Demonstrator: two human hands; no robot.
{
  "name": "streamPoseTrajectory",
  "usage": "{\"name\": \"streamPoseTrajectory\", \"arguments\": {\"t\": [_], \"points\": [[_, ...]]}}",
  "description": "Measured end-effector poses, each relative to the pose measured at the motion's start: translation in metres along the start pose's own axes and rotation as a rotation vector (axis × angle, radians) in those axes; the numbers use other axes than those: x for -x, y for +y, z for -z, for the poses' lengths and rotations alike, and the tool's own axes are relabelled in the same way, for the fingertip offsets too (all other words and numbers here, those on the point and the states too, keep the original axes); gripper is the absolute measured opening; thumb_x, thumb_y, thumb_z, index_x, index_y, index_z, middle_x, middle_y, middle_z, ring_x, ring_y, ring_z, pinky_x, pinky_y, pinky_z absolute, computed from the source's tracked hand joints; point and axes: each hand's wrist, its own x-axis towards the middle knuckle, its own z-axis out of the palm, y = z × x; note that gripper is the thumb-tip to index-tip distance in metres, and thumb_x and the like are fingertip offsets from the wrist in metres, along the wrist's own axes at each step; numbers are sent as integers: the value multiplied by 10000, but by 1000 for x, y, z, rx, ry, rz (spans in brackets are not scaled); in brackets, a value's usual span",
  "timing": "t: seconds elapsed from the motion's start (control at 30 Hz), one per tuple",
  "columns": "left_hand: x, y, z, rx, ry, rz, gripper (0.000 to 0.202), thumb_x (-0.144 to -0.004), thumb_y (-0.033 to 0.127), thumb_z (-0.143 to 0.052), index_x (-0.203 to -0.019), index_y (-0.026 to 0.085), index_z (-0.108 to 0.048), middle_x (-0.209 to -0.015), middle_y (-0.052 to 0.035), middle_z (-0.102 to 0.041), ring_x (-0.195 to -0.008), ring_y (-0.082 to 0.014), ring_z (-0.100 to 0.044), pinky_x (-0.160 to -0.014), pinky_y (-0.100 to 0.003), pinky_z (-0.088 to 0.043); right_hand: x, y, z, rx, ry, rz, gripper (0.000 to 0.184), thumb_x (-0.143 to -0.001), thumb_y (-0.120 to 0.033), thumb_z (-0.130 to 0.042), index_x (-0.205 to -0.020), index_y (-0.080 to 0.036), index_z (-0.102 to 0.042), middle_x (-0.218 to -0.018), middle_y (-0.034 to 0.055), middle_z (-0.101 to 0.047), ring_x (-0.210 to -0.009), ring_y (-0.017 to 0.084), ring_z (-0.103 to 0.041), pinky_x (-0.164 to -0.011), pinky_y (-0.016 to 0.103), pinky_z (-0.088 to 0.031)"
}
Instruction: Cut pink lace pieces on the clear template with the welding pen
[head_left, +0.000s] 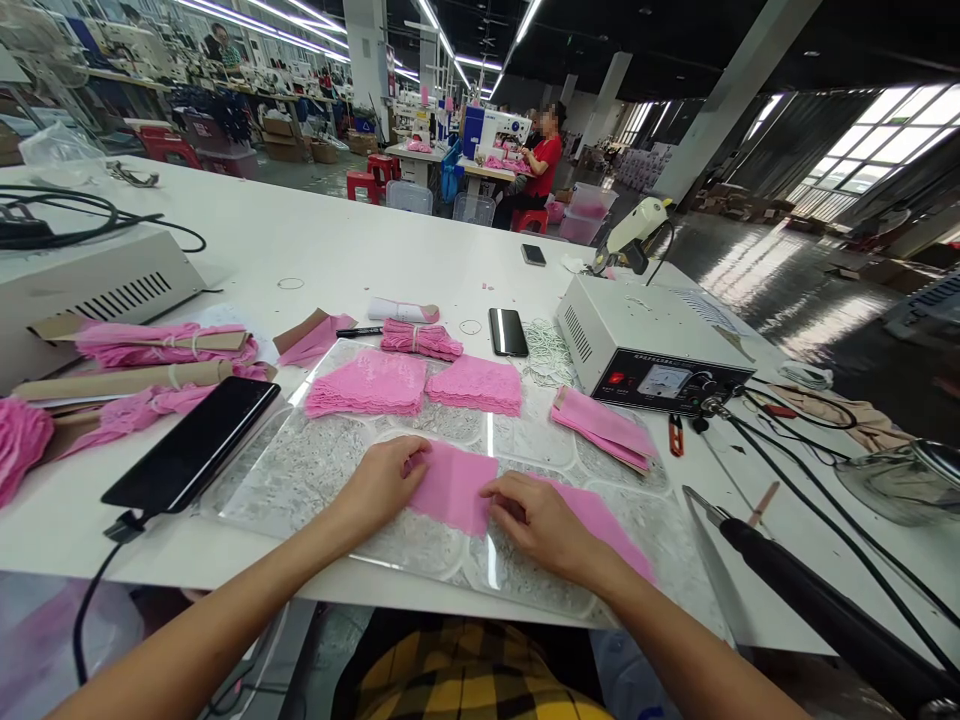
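Note:
A flat piece of pink fabric point(454, 488) lies on a clear-topped, stone-patterned board point(300, 475) in front of me. My left hand point(386, 482) pinches its left edge, thumb and fingers closed. At the opposite edge, my right hand point(534, 518) has its fingers curled closed on the cloth. Another pink piece point(606, 525) shows partly from beneath my right hand and wrist. Just behind are two stacks of pink lace-edged pieces, a left stack point(367, 383) and a right stack point(476, 386). A tied pink bundle point(421, 339) sits behind them.
Right: folded pink strips point(604, 430), a control box point(652, 345), orange snips point(676, 436) and a black-handled cutting tool point(780, 565) with cables. Left: a large phone point(195, 440) on a cable, and pink bundles point(165, 345). A smaller phone point(508, 332) lies behind. A person in red point(547, 160) sits beyond the table.

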Motion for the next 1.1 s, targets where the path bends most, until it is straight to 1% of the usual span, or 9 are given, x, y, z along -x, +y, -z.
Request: {"name": "streamPoseTrajectory", "arguments": {"t": [0.3, 0.37, 0.43, 0.53, 0.63, 0.77, 0.87, 1.0, 1.1], "points": [[3, -5, 0, -129, 20, -63, 262, -845, 203, -462, -1001, 177, -671, -964, -82, -688, -825, -236, -644, -768, -346, -505, 1, -6, 0, 110, -38, -50, 261, -849, -160, -509, -1071, -196, -642, -818, 28, -618, -677, 140, -523, -656, 285, -418], [7, -5, 0, -177, 43, -79, 288, -865, 206, -442, -1053, 172, -658, -1030, -100, -668, -878, -254, -639, -781, -369, -506, 2, -7, 1, 127, -35, -58, 261, -842, -152, -515, -1065, -197, -645, -810, 26, -619, -684, 144, -527, -659, 286, -417], [12, -7, -1, -216, 66, -103, 307, -874, 206, -444, -1104, 168, -643, -1115, -118, -641, -987, -281, -617, -848, -400, -495, 2, -7, 1, 142, -28, -71, 279, -836, -139, -521, -1078, -198, -645, -802, 26, -621, -695, 150, -535, -663, 287, -421], [21, -13, -3, -317, 131, -210, 292, -886, 216, -468, -1124, 177, -633, -1169, -120, -624, -1056, -286, -596, -889, -407, -488, 3, -7, 0, 161, -20, -72, 302, -840, -133, -518, -1105, -202, -646, -802, 28, -626, -697, 154, -546, -658, 287, -429], [27, -21, -5, -451, 239, -362, 246, -927, 237, -446, -1068, 177, -639, -1104, -112, -647, -961, -262, -629, -787, -380, -528, 4, -6, 1, 166, 3, -43, 283, -850, -138, -512, -1077, -207, -666, -799, 29, -633, -683, 152, -555, -647, 288, -436], [29, -22, -5, -489, 296, -418, 264, -962, 237, -404, -1040, 150, -640, -1076, -130, -654, -935, -272, -634, -747, -405, -537, 7, 1, 11, 92, 138, 4, 254, -852, -157, -528, -1048, -201, -683, -763, 23, -635, -642, 139, -559, -630, 283, -455], [29, -10, -10, -478, 302, -491, 267, -972, 208, -389, -1022, 158, -647, -1072, -115, -664, -950, -248, -636, -779, -392, -534, 17, 12, 24, 29, 292, 19, 213, -870, -196, -531, -1007, -199, -694, -749, 20, -638, -594, 123, -550, -572, 260, -452], [32, 18, -31, -328, 241, -666, 249, -972, 168, -412, -988, 156, -661, -1041, -98, -677, -958, -205, -636, -831, -349, -526, 46, 31, 40, 20, 481, 18, 170, -884, -214, -545, -928, -210, -708, -741, 13, -652, -599, 114, -570, -540, 237, -452], [32, 36, -50, -231, 167, -784, 244, -980, 174, -425, -993, 157, -668, -1041, -88, -690, -970, -187, -642, -886, -346, -522, 72, 46, 44, 82, 585, 15, 165, -888, -193, -549, -915, -216, -710, -724, 6, -644, -597, 107, -578, -540, 225, -466]]}}
